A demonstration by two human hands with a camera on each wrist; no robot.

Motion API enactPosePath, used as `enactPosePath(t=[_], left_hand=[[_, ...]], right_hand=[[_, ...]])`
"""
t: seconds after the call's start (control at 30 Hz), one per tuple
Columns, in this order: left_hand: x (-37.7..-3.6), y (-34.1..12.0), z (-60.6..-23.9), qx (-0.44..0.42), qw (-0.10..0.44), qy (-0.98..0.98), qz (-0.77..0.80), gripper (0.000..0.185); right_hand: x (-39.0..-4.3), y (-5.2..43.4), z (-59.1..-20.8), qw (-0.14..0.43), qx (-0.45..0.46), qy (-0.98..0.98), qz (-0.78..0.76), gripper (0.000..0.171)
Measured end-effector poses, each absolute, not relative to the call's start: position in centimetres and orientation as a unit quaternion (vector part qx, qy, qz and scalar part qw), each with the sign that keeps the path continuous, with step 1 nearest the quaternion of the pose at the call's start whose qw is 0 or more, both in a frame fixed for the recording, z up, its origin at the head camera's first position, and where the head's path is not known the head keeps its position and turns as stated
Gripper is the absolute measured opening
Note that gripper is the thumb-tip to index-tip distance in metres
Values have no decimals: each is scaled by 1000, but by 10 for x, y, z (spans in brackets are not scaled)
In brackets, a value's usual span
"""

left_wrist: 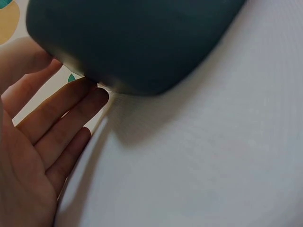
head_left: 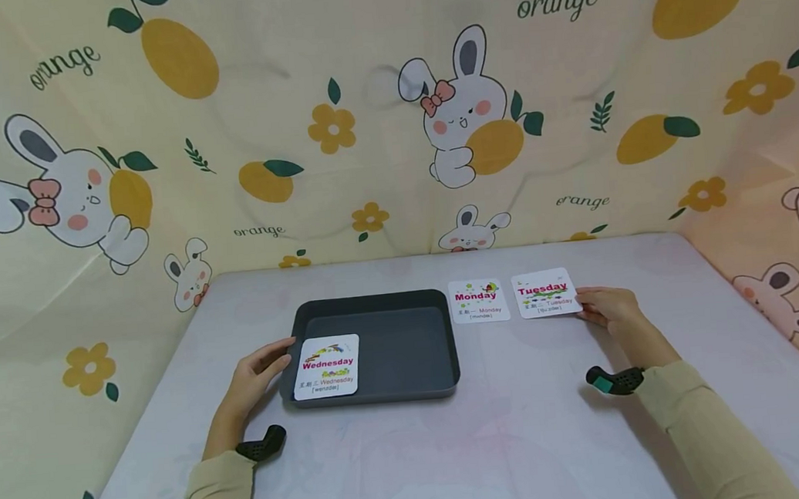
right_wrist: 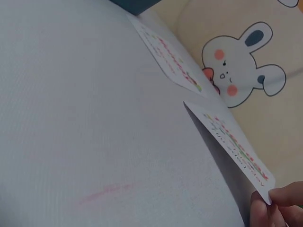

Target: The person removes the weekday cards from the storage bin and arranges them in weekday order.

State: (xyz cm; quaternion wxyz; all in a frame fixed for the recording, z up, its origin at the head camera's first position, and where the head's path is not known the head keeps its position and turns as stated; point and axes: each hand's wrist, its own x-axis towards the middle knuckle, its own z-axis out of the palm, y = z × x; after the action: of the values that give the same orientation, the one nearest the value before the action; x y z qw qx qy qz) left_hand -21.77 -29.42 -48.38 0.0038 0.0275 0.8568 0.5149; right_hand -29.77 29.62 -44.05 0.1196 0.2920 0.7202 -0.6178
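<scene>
In the head view my left hand [head_left: 254,379] touches the left side of a dark grey tray [head_left: 410,394] with extended fingers. The left wrist view shows those fingers [left_wrist: 66,106] reaching to the tray's outer wall [left_wrist: 128,56]. A white "Wednesday" card [head_left: 326,367] lies in the tray's left part. My right hand [head_left: 616,313] pinches the right edge of a "Tuesday" card [head_left: 546,293], thumb on top and fingers beneath. From the right wrist, that card [right_wrist: 239,151] looks tilted, its near side raised off the table with a shadow under it.
A "Monday" card [head_left: 479,301] lies flat on the white tabletop [head_left: 414,465], between the tray and the Tuesday card. Behind the table hangs a cream backdrop [head_left: 369,20] printed with rabbits and oranges. Each wrist wears a black device [head_left: 615,380].
</scene>
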Motion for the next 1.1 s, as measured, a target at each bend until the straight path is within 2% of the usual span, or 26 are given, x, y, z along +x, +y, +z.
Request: enactPosePath(t=[0.43,0.73,1.1], left_hand=[[-216,-294,-482,24,10,854,520,46],[-216,-294,-480,23,12,851,524,46],[-215,-293,-478,16,16,855,518,46]], right_hand=[[-301,296,-446,94,263,776,-566,49],[-302,299,-446,71,245,820,-513,42],[-301,306,-447,63,230,824,-513,39]])
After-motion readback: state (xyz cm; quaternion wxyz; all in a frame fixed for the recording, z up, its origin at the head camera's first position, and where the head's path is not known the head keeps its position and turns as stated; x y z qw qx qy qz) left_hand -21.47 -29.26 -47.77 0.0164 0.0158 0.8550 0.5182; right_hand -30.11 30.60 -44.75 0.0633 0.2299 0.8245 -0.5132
